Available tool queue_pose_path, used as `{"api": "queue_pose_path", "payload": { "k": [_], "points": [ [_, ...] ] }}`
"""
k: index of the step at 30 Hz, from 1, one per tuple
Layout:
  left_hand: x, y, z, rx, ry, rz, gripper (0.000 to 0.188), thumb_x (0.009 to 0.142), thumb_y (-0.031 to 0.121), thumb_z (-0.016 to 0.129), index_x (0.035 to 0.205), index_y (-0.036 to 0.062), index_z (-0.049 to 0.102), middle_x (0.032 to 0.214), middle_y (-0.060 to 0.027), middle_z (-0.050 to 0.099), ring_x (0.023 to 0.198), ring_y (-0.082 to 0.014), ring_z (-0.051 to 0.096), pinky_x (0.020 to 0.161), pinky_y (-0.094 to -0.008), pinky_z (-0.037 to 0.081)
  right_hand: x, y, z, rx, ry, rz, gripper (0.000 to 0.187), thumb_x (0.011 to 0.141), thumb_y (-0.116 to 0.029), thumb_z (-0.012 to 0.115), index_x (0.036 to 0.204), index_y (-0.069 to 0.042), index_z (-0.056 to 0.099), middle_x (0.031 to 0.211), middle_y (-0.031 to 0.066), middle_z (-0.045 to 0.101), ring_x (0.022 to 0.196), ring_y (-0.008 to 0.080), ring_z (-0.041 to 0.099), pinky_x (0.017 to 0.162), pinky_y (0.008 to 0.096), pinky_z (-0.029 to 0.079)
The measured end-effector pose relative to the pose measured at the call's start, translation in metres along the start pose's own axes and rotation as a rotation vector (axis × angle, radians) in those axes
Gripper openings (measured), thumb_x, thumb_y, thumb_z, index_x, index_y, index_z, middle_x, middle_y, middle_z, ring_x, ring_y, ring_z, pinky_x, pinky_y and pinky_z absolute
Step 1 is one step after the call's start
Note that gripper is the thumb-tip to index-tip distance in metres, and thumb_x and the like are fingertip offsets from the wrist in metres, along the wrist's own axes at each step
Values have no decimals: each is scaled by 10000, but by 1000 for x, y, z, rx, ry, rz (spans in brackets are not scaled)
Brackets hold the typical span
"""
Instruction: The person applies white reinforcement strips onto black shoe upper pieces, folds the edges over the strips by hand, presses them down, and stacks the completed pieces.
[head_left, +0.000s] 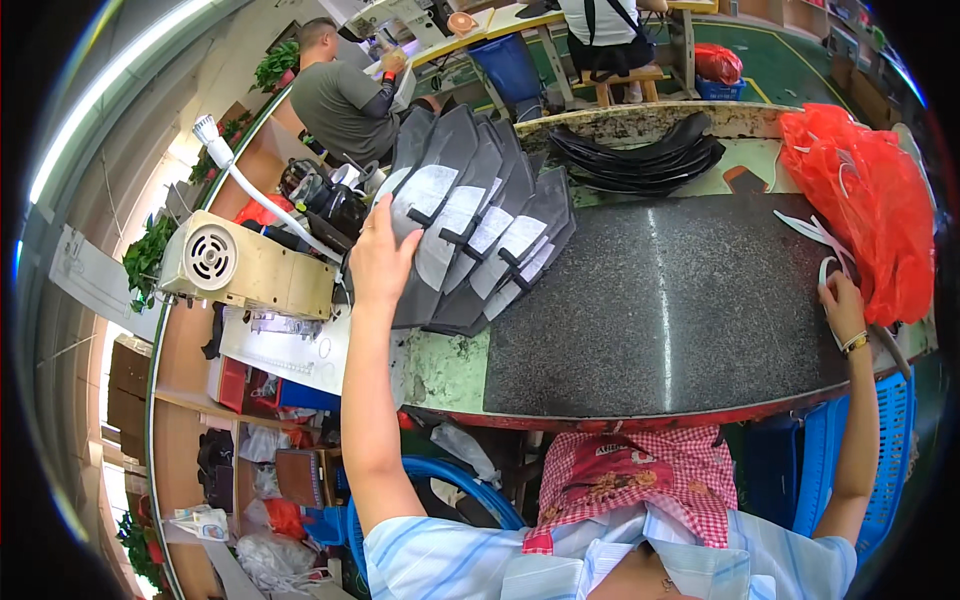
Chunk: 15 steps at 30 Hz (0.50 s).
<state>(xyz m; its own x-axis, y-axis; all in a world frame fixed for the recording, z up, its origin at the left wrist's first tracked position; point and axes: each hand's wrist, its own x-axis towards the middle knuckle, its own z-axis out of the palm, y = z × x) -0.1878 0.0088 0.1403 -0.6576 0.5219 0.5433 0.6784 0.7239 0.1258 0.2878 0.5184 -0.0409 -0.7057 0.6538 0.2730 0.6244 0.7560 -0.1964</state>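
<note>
Dark panels (470, 180) with white patches sit fanned out at the black mat's (620, 310) left end, left hand (385, 250) spread against their edge. Right hand (841, 303) is pinching white strips (808, 229) (kinda curly ones), right beside a red plastic bag (862, 205).

Near twelve o'clock, overlapping black panels (455, 290) defy counting. One sewing machine (250, 265) stands at nine, one large red bag (862, 205) near three.

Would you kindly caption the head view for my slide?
Left hand on dark panels, right hand holding white strips near red plastic.
</note>
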Motion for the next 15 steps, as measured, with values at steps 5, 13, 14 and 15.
{"api": "queue_pose_path", "payload": {
  "k": [5, 13, 14, 15],
  "points": [
    [10, 2, 10, 303, 34, 298, 499, 794, 73, 641, 1269, 32, 494, 1046, -221, 653, 926, -402, 651, 792, -488, 529, -8, -55, -26, 935, -109, 285, 148, 908, -192, 656, 867, -106, 542, 658, -41, 551, 513, 36, 491, 411, 202, 293],
    [-8, 28, 1, 59, 336, 175, 403, 833, -21, 542, 1229, 52, 533, 1114, -215, 612, 1000, -411, 615, 821, -480, 505, -43, -103, -55, 1137, -326, 368, 69, 934, -172, 619, 926, -108, 593, 627, -115, 408, 480, -19, 314, 395, 190, 189],
    [-9, 42, 2, 54, 324, 200, 414, 827, -29, 550, 1232, 55, 537, 1115, -204, 613, 1016, -403, 612, 834, -475, 503, -46, -106, -54, 1127, -362, 361, 79, 942, -185, 616, 927, -111, 593, 625, -115, 408, 477, -18, 308, 394, 191, 183],
    [-12, 58, -2, 32, 449, 284, 449, 802, -63, 559, 1236, 52, 547, 1122, -181, 618, 1049, -390, 604, 869, -462, 494, -47, -100, -52, 1126, -374, 320, 137, 967, -235, 592, 925, -104, 586, 619, -115, 393, 487, -18, 314, 399, 192, 180]
  ]
}}
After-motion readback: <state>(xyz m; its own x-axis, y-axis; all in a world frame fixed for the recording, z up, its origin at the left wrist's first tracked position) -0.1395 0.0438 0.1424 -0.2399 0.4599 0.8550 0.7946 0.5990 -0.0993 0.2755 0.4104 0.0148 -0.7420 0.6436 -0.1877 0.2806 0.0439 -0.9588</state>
